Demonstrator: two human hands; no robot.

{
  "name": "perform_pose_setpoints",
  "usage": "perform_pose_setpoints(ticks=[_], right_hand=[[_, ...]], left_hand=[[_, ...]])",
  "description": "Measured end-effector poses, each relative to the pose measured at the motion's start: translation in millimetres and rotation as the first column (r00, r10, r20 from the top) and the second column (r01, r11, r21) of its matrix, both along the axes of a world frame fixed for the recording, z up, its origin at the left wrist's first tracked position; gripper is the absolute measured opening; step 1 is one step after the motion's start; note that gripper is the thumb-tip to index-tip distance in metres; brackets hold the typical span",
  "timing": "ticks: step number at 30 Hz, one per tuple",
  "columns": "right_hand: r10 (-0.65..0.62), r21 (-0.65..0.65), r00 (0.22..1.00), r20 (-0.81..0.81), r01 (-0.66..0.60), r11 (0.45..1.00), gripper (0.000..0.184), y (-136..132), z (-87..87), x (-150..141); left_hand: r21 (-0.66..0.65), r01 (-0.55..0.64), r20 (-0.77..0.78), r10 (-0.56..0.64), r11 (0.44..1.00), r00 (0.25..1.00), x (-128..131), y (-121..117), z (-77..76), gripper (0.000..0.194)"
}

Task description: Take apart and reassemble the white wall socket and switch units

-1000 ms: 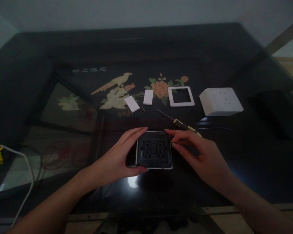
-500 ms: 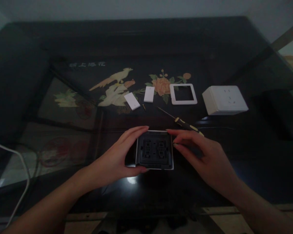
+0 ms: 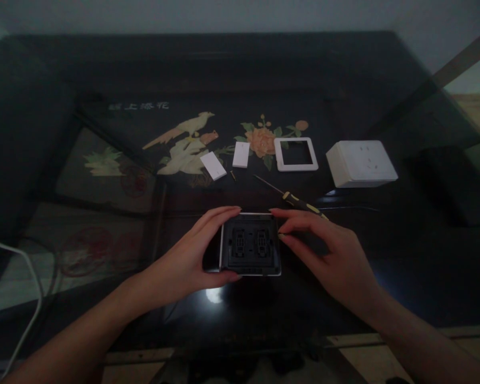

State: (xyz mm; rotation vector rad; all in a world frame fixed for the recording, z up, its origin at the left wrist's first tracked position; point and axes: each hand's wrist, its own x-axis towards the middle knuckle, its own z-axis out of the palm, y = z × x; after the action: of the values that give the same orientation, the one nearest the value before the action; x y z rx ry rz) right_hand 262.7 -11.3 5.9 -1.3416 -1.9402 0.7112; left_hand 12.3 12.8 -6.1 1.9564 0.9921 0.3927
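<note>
Between my hands is a square wall switch (image 3: 250, 250), its black inner face up, with two slotted mechanisms and a thin white edge. My left hand (image 3: 200, 250) grips its left side, fingers on the far edge and thumb on the near edge. At the far right corner, my right hand (image 3: 324, 240) is closed, forefinger on the top edge and thumb tip against the right side. Whether something tiny sits between those fingertips is hidden. Beyond lie two white rocker covers, one tilted (image 3: 213, 166) and one straighter (image 3: 240, 154), plus a white square frame (image 3: 278, 154).
A screwdriver (image 3: 300, 203) with a black and yellow handle lies just past my right hand. One small screw (image 3: 232, 175) is near the covers. A white socket box (image 3: 362, 164) stands at right. A white cable (image 3: 40, 290) runs along the left. The glossy dark tabletop (image 3: 240, 69) reflects light.
The whole view has shifted slightly, so everything on the table sits a little further left. Both hands keep nearly the same hold on the wall switch.
</note>
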Motion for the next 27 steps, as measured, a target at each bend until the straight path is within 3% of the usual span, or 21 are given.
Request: perform_pose_setpoints(ticks=[5, 27], right_hand=[[0.003, 0.126, 1.000, -0.014, -0.001, 0.992, 0.013, -0.4, -2.4, -3.2], [0.112, 0.259, 0.992, 0.060, -0.124, 0.958, 0.012, 4.2, -10.0, -3.7]], left_hand=[[0.011, -0.007, 0.010, 0.007, 1.000, 1.000, -0.1, 0.4, -1.0, 0.081], [0.017, -0.014, -0.002, 0.014, 1.000, 1.000, -0.2, -0.1, 0.0, 0.076]])
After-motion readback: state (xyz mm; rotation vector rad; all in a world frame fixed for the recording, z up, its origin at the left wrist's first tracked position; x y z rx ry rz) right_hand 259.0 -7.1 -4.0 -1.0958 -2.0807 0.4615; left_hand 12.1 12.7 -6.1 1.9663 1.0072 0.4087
